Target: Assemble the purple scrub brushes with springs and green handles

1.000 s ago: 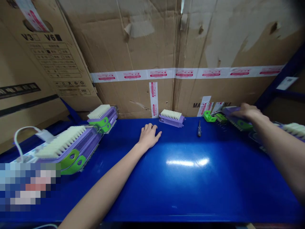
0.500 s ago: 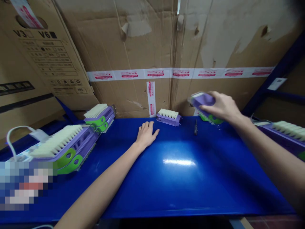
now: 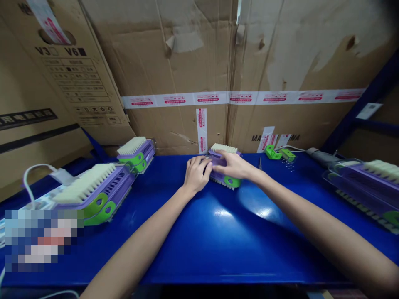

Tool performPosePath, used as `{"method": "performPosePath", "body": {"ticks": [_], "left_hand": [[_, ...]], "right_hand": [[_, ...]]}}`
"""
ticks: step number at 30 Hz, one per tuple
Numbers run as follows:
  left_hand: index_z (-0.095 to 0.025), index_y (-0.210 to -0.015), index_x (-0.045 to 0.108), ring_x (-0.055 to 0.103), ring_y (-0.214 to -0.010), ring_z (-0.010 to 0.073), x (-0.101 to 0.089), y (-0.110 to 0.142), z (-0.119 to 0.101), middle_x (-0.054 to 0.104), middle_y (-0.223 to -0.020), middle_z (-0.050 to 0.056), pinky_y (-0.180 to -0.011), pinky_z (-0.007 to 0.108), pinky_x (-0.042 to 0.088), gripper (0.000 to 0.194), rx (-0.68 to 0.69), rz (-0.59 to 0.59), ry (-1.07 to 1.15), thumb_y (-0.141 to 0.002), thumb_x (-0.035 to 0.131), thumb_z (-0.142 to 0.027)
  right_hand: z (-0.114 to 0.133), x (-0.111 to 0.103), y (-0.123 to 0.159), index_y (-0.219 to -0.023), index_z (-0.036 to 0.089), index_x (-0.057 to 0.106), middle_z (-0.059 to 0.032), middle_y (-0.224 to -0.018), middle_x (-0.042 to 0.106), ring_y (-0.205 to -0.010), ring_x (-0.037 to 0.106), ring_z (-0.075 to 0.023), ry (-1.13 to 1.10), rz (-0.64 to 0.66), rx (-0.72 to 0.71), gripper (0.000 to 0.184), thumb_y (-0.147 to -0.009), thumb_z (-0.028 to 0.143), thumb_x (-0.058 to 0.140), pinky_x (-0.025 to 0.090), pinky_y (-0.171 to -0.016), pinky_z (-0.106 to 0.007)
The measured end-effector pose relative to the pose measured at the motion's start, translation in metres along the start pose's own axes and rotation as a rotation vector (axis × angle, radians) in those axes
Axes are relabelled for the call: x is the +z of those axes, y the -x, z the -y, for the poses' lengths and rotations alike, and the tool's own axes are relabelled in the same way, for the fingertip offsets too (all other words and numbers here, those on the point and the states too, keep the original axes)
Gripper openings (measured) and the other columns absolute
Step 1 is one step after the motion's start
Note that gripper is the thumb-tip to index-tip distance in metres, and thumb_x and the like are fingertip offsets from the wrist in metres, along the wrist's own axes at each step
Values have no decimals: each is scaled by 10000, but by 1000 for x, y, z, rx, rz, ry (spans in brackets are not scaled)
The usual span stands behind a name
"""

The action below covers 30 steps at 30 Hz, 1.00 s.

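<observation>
— With right hand [image 3: 231, 164], gripping a purple-and-green brush [image 3: 232, 182] before another brush [image 3: 223, 148] at the back of the blue table [image 3: 187, 245]; with left hand [image 3: 197, 174], curled beside, can't tell whether gripping.
— Finished?
— Partway, apparently: already stacked at left, with paired brushes [image 3: 107, 192]; not yet released here.

From above the bench [image 3: 193, 245], the head-worn camera faces forward and down, past the left hand [image 3: 197, 175] and right hand [image 3: 235, 164], to the cardboard wall [image 3: 181, 70].

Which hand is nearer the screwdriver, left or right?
Right. The right hand, holding a purple-and-green brush, is just left of the screwdriver. The left hand is farther left, at the brush's left end.
</observation>
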<state>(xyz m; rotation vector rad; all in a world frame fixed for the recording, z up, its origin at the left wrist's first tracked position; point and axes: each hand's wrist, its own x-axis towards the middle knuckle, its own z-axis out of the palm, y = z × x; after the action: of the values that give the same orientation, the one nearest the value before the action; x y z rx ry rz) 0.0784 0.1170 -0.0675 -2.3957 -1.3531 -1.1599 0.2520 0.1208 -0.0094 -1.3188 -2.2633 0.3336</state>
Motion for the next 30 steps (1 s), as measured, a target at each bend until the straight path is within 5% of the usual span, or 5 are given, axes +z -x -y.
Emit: {"method": "performPosePath", "body": {"ticks": [5, 11, 22, 27, 30], "left_hand": [[-189, -953, 658, 565, -1017, 230, -2, -3, 11, 657, -1053, 81, -965, 414, 338, 352, -116, -72, -91, -949, 351, -362], [-190, -956, 634, 559, -1006, 244, -5, -4, 26, 655, -1049, 86, -969, 417, 327, 350, -221, -99, -185, -954, 333, -367], [-199, -1022, 586, 528, -1043, 263, -3, -3, 26, 629, -1086, 86, -935, 410, 353, 315, -243, -58, -187, -946, 345, -386], [-188, -1026, 584, 529, -1043, 268, -4, -3, 25, 625, -1087, 95, -927, 410, 361, 316, -249, -49, -189, -947, 347, -382], [-194, -1027, 584, 528, -1042, 271, -4, -3, 25, 626, -1090, 93, -920, 414, 365, 314, -249, -52, -186, -947, 346, -383]], "right_hand": [[-43, -16, -20, -1358, 159, 455, -138, -1280, 582, -1195, 531, -297, 54, -238, 223, 658, -779, 430, 609, 421, -994, -437], [-95, 0, -13, -1466, 98, 248, -191, -1369, 491, -1244, 491, -299, -1, -52, 411, 1022, -633, 417, 748, 391, -1032, -396], [-91, -35, -15, -1424, 154, 344, -163, -1193, 606, -1070, 598, -279, -277, -498, 426, 989, -597, 504, 758, 490, -905, -406], [-87, -43, -13, -1280, 150, 489, -191, -1033, 650, -757, 669, -305, -401, -296, 764, 739, -722, 627, 576, 556, -575, -441], [-91, -41, -10, -1154, 123, 551, -188, -829, 674, -611, 666, -282, -449, -148, 746, 632, -813, 637, 418, 544, -518, -430]]}}
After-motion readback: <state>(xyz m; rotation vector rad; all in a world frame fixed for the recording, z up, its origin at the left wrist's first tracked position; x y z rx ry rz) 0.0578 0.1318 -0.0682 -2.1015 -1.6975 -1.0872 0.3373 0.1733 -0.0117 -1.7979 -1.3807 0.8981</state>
